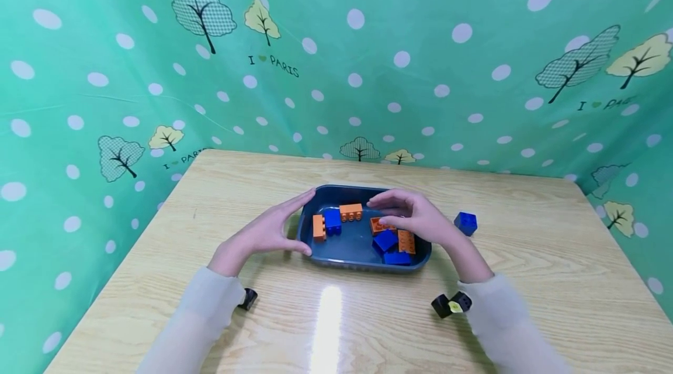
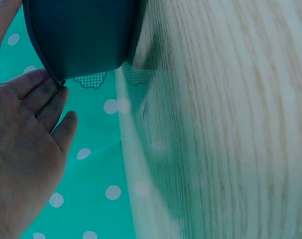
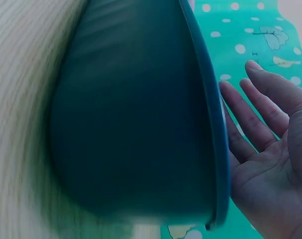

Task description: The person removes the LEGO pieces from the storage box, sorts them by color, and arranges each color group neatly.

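Observation:
A dark blue tray [image 1: 347,260] stands on the table with several orange and blue toy building bricks inside. My left hand [image 1: 270,228] spans the tray's left end, thumb at the near corner and fingers at the far one; in the left wrist view its fingertips touch the rim. Over the tray's right part hovers my right hand [image 1: 412,213], fingers loosely bent, with nothing seen in its grasp. Below it lie an orange brick [image 1: 406,241] and a blue brick [image 1: 385,241]. Toward the left sit another orange brick [image 1: 319,229] and blue brick [image 1: 332,222].
One blue brick [image 1: 465,223] lies on the wooden table [image 1: 541,245], right of the tray and beyond the right forearm. A green dotted cloth [image 1: 336,58] hangs behind the table. Small black devices [image 1: 451,305] are worn at both wrists.

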Action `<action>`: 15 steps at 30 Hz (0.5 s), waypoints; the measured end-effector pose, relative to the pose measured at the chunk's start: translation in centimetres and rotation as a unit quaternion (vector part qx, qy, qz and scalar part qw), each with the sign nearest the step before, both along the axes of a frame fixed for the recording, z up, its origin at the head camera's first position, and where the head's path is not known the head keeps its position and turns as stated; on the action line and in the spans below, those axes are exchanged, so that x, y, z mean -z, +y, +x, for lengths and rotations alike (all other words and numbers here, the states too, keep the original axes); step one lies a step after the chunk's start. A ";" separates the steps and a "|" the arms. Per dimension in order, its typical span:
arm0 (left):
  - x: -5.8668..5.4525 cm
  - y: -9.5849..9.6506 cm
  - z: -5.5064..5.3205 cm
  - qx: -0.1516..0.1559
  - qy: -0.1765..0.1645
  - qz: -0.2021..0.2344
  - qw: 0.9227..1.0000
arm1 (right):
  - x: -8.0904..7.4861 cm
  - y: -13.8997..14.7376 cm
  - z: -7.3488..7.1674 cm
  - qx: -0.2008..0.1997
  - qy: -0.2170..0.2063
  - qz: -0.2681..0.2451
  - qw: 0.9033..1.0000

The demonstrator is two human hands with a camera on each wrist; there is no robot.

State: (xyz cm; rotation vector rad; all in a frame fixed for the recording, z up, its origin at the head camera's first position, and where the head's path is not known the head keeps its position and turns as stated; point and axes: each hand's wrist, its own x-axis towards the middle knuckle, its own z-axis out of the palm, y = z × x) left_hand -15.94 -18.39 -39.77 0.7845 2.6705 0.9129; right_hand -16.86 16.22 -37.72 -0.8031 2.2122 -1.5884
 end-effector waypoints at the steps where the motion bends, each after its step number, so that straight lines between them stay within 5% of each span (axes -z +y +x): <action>1: 0.0 0.0 0.0 0.001 0.001 0.001 1.000 | 0.0 -0.3 0.0 -0.002 -0.005 -0.002 1.000; 15: 0.1 -0.1 -0.1 -0.004 -0.004 -0.001 1.000 | 0.9 -4.4 0.2 -0.018 0.024 0.050 0.998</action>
